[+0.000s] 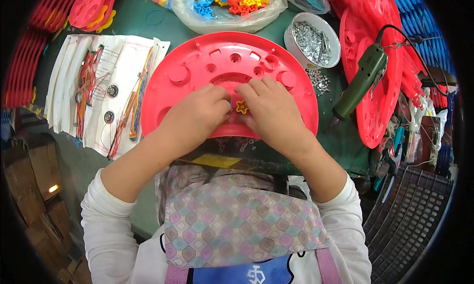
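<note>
In front of me lies a red half-round plastic panel point(187, 52) with raised rings, posts and cut-outs. Both hands are over its near middle part. A small yellow star-shaped plastic piece point(241, 107) shows between the thumb and fingers of my right hand point(274, 111), which are curled round it. My left hand point(202, 109) is closed just to the left, fingers bent down toward the panel. A bit of blue shows at its fingertips; what it holds is mostly hidden.
A clear bag point(192, 17) of coloured star pieces stands behind the panel, a white bowl of screws point(312, 41) at its right. A green electric screwdriver point(363, 76) hangs farther right, before stacked red panels point(377, 101). Wired parts point(89, 81) lie on white sheets at left.
</note>
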A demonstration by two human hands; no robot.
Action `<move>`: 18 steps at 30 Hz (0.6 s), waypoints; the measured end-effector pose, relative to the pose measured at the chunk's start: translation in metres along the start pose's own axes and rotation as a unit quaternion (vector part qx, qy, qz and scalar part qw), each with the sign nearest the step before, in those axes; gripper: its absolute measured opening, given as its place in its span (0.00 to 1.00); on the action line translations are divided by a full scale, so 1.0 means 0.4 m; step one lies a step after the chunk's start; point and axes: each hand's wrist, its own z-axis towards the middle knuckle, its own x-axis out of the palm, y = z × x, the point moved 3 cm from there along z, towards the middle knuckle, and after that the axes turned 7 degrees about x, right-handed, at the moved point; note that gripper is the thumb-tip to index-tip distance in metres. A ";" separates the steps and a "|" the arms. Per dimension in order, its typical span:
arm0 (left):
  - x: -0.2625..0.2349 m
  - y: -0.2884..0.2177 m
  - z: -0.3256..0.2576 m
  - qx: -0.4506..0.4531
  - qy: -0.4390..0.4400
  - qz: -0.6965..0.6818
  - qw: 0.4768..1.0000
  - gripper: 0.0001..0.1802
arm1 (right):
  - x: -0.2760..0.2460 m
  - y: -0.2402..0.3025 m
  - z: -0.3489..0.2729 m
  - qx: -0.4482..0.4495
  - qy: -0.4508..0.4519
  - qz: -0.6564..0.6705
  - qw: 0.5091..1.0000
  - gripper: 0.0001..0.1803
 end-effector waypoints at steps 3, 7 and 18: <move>-0.018 -0.015 -0.010 0.012 0.012 0.042 0.999 0.11 | 0.009 -0.006 -0.036 -0.020 0.011 0.014 1.000 0.10; -0.027 -0.036 -0.032 0.035 0.022 0.072 0.997 0.15 | -0.012 -0.005 -0.085 -0.037 -0.009 0.086 0.996 0.09; 0.045 -0.188 -0.102 0.013 -0.033 0.022 0.999 0.06 | -0.018 0.000 -0.192 -0.152 0.053 -0.050 0.986 0.05</move>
